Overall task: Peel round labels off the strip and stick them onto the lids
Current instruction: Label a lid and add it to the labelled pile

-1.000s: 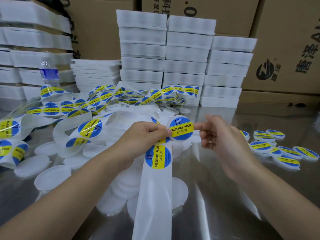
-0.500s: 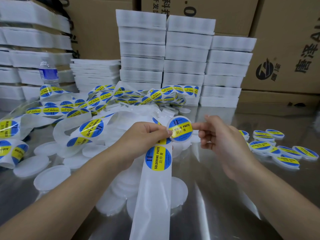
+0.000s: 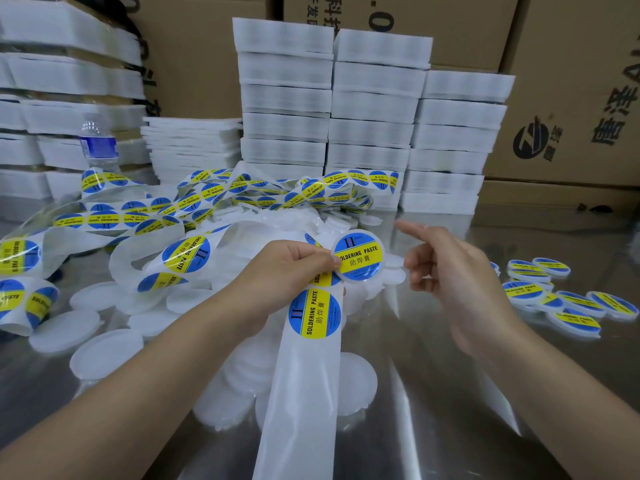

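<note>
Head view: labelled lid point(image 3: 360, 259) in left hand point(image 3: 287, 268)

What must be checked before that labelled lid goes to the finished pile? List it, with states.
1. Sticker sits inside the rim of the labelled lid: ok.
2. Sticker free of bubbles: cannot tell, glare.
3. Grip of the left hand: ok, its thumb pinches the lid's left edge, above the strip.
4. Is the right hand free to take the lid: ok, fingers relaxed, apart from it.
5. Is the next label whole on the strip: ok.
6. Is the finished pile on the right-hand side: ok.
</note>
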The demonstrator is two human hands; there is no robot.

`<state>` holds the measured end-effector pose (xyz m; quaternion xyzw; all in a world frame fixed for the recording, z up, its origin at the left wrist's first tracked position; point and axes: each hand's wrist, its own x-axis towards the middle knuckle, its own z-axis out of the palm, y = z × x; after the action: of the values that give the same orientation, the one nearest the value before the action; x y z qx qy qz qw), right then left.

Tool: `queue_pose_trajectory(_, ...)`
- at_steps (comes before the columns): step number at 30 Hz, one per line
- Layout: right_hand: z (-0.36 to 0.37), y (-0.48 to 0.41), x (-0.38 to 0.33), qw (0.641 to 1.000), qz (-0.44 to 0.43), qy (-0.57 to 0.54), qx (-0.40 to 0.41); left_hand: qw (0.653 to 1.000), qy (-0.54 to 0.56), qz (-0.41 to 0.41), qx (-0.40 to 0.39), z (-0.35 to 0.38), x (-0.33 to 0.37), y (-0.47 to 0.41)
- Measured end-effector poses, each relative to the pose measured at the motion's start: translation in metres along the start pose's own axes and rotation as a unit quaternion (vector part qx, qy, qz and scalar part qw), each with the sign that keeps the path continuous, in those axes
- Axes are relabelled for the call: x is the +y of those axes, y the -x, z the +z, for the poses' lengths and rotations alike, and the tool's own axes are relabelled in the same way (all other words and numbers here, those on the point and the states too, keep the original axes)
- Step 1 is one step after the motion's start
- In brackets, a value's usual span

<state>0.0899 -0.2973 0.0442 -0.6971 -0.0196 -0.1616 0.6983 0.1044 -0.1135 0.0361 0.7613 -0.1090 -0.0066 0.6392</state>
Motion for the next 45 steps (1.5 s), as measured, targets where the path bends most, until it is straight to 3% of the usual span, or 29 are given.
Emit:
queue_pose_trajectory(4, -0.002, -0.001, 0.001, 0.999, -0.016, 0.027, -0.016, 1.000, 0.000, 0.010, -0.014, 0.002, -0.001, 0.001)
queue_pose_trajectory(9, 0.007, 0.010, 0.012, 0.977, -0.121, 0.171, -0.051, 0.997, 0.022, 0.042, -0.061, 0.002, 0.001, 0.006)
queue_pose_trajectory(19, 0.008, 0.015, 0.018, 0.941, -0.214, 0.258, -0.047, 0.988, 0.035, 0.059, -0.136, 0.004, 0.001, 0.011)
queue_pose_trajectory(27, 0.006, 0.013, 0.019, 0.939, -0.223, 0.261, -0.024, 0.986, 0.018, 0.039, -0.163, 0.006, 0.003, 0.014)
queue_pose_trajectory(45, 0.004, 0.008, 0.022, 0.926, -0.259, 0.276, -0.001, 0.989, 0.005, 0.021, -0.146, 0.006, 0.002, 0.012)
